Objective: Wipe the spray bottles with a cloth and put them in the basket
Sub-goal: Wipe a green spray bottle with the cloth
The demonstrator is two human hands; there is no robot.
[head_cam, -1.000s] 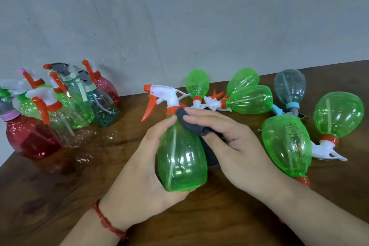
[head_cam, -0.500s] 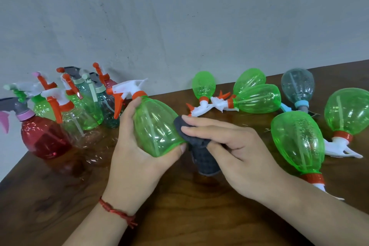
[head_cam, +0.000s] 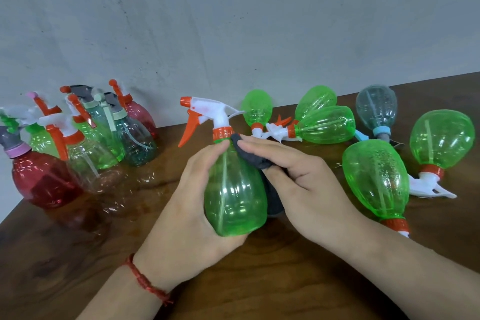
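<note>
Above table (head_cam: 259, 283), left hand (head_cam: 189, 208) wraps green bottle (head_cam: 235, 197) upright; right hand (head_cam: 311, 189) fingers curl round dark cloth (head_cam: 250, 157) at bottle shoulder. I want bottle rotated, cloth dragged downward.

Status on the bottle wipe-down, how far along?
Done, probably: a cluster of upright bottles stands at left, though no basket is in view. In hand: left hand grips a green bottle; right hand presses the cloth at its neck. Left: six lying bottles at right, apparently unwiped.
</note>
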